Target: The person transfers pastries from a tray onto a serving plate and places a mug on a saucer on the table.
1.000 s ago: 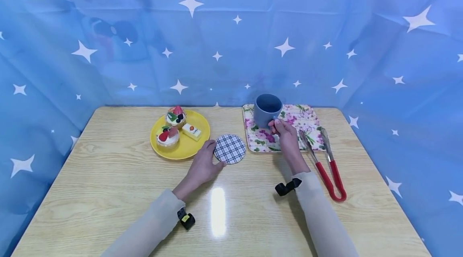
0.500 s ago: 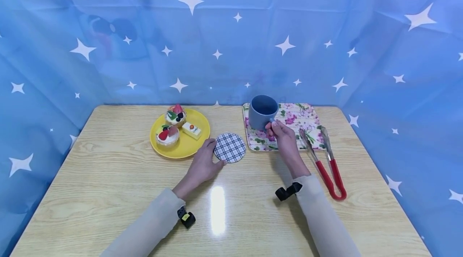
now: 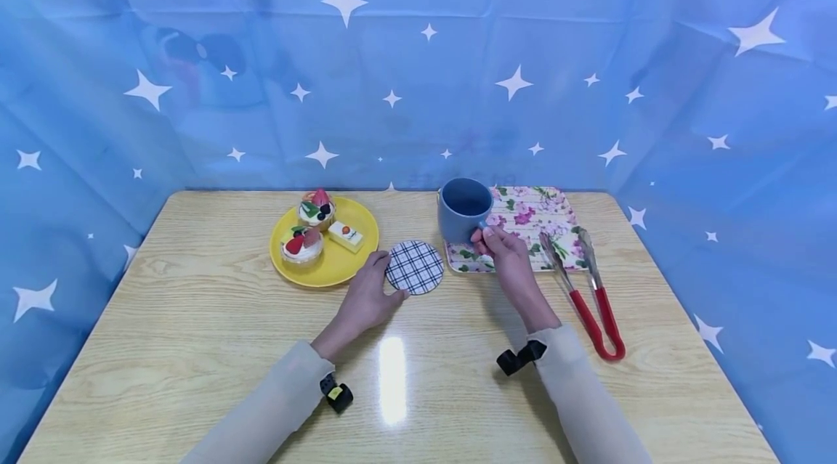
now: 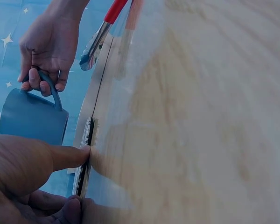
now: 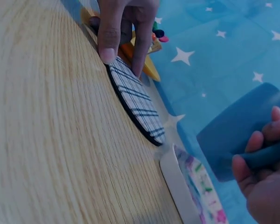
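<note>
A blue mug (image 3: 461, 213) hangs upright over the left part of the flowered tray (image 3: 466, 262). My right hand (image 3: 513, 264) grips it by the handle, fingers curled through the loop, as the left wrist view shows. In the right wrist view the mug (image 5: 242, 130) is apart from the tray's rim. My left hand (image 3: 368, 295) holds a round checked coaster (image 3: 415, 268) at its left edge, thumb at the near side and a finger at the far side. The coaster (image 5: 135, 100) lies flat on the table.
A yellow plate (image 3: 356, 213) with two fruit-topped tarts (image 3: 303, 246) and a small cake slice (image 3: 346, 236) stands left of the coaster. Red-handled tongs (image 3: 604, 322) lie with their tips on the tray's right side. A starry blue curtain (image 3: 418, 123) borders the wooden table (image 3: 196, 319).
My right hand has carried the mug leftward and slightly nearer, from over the tray's middle-left to its left edge. The left hand and coaster have stayed put.
</note>
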Motion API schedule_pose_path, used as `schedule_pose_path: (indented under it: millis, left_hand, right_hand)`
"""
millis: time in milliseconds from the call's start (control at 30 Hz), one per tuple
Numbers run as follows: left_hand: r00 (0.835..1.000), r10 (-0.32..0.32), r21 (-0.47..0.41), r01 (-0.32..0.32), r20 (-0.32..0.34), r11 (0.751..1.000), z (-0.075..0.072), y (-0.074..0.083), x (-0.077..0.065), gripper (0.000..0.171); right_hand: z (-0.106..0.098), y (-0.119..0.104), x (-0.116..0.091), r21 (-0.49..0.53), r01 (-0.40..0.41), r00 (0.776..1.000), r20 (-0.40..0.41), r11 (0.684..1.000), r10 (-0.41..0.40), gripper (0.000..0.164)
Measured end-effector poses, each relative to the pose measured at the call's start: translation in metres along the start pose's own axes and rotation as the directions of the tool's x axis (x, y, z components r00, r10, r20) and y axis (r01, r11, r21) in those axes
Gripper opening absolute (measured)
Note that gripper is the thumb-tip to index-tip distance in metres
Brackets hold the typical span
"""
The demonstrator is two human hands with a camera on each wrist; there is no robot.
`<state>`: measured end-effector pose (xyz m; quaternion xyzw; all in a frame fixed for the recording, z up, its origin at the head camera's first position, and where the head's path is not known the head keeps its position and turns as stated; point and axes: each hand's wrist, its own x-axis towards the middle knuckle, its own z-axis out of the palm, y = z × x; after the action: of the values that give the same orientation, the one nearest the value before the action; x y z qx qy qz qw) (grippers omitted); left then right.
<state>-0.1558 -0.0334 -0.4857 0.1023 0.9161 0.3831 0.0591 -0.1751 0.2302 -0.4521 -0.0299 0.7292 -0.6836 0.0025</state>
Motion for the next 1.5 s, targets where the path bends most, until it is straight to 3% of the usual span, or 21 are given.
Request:
schedule_pose_path:
  millis: [533,967,1500]
  left_hand:
    - [1.000,-0.001,0.013,0.001,0.000,1.000,-0.003,0.000,-0.001,0.077]
    - [1.000,-0.012,0.005,0.012,0.009,1.000,-0.004,0.000,0.001,0.079]
    - [1.000,-0.024,0.010,0.024,0.011,1.000,-0.002,0.002,0.002,0.078]
  right_hand:
    - [0.022,0.000,-0.011,0.058,-0.038,0.997,0.064,0.998,0.035,0.043]
    - [0.036,0.000,-0.017,0.043,-0.025,0.990,0.142,0.999,0.019,0.039]
    - [0.048,0.010,-0.027,0.012,-0.031,0.978,0.206,0.999,0.028,0.046]
